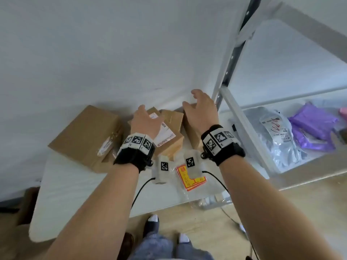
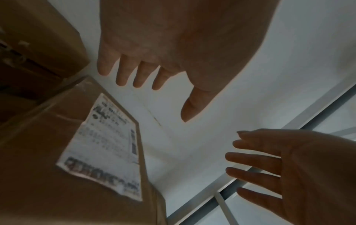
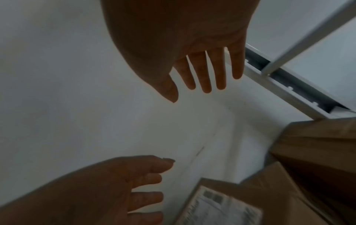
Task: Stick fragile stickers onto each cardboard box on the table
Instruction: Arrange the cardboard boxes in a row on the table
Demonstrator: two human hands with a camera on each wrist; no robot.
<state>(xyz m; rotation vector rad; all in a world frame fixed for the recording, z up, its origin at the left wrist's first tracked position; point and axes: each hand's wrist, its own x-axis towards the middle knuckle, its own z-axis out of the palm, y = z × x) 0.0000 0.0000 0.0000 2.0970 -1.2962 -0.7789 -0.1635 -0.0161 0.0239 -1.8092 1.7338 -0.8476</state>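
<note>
Boxes (image 1: 169, 139) lie below both open hands, neither grip touching.

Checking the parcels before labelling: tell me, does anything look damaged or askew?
The large cardboard box on the left looks worn: its white label seems torn and peeling. The smaller boxes sit jumbled at odd angles. No spill shows.

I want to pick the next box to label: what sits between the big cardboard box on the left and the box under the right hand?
In the head view, two smaller boxes: one with a shipping label under the left hand, one behind.
</note>
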